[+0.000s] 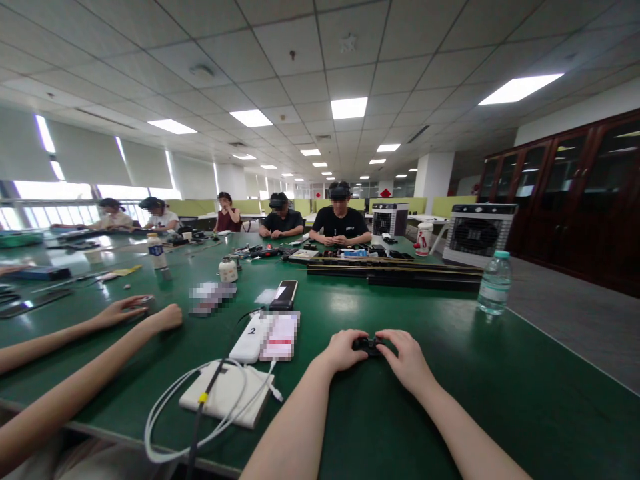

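A small black object [369, 346], too small in view to name surely, sits between the two hands, just above or on the green surface [400, 393]. The left hand [348, 349] grips its left end and the right hand [399, 353] its right end, each with thumb and fingers closed on it. A white power bank [247, 339] lies well apart, beyond the left forearm.

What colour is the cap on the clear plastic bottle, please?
The cap is teal green; head view.
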Motion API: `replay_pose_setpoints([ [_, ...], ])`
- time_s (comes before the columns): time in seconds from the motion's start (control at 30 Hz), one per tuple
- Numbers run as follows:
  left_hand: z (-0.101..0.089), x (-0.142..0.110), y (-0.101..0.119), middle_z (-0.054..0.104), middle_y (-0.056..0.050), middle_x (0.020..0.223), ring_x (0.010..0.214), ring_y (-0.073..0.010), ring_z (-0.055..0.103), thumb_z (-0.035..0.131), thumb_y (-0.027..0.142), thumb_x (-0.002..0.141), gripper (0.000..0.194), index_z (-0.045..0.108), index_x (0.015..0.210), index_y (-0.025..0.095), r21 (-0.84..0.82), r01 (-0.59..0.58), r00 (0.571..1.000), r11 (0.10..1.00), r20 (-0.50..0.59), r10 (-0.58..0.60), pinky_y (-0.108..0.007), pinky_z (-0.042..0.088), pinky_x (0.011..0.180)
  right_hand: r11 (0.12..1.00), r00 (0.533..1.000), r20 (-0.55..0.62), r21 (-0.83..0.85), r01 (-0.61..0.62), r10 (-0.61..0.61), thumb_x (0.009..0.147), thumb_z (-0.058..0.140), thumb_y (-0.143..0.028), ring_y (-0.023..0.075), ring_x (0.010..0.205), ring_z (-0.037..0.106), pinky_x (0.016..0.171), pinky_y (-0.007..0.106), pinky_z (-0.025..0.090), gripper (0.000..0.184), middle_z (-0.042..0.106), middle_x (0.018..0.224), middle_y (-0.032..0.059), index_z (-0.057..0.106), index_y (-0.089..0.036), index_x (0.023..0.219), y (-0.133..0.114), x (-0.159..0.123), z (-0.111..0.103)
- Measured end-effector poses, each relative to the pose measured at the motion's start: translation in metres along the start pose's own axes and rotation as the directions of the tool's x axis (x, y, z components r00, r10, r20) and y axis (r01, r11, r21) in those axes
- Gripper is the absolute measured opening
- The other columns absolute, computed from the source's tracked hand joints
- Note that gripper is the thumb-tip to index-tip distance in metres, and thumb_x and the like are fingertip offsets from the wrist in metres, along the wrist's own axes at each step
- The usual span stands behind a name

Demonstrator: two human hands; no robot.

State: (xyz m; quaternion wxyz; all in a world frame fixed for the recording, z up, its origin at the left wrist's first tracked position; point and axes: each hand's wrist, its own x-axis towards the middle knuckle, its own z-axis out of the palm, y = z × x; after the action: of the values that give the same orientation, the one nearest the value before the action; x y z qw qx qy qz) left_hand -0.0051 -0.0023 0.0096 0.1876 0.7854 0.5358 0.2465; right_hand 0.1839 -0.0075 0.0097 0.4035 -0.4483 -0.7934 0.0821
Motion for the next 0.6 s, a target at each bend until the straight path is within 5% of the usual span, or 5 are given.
replay_pose_setpoints([
  [0.23, 0.0015, 0.0014, -0.0030, 0.066, -0.003, 0.117, 0.108, -0.0222, 0.060, 0.067, 0.031, 0.074, 0.047, 0.061, 0.119, 0.024, -0.002, -0.014, 1.000, 1.000, 0.000, 0.014, -0.034, 0.044, 0.099, 0.985, 0.989, 0.147, -0.169, 0.039, -0.014, 0.081, 0.051, -0.024, 0.0244, 0.107, 0.056, 0.094, 0.044, 0.041, 0.022, 0.067, 0.110, 0.0048, 0.067, -0.027, 0.096, -0.0002, -0.0057, 0.0051],
  [0.6, 0.0024, 0.0023, -0.0032, 0.065, -0.003, 0.118, 0.109, -0.0222, 0.059, 0.066, 0.034, 0.074, 0.047, 0.061, 0.119, 0.025, 0.006, -0.009, 1.000, 1.000, -0.003, 0.009, -0.035, 0.044, 0.099, 0.983, 0.989, 0.145, -0.184, -0.013, 0.040, 0.080, 0.054, -0.029, 0.0261, 0.109, 0.056, 0.093, 0.045, 0.042, 0.024, 0.067, 0.112, 0.0050, 0.070, -0.029, 0.098, 0.0072, -0.0059, 0.0095],
])
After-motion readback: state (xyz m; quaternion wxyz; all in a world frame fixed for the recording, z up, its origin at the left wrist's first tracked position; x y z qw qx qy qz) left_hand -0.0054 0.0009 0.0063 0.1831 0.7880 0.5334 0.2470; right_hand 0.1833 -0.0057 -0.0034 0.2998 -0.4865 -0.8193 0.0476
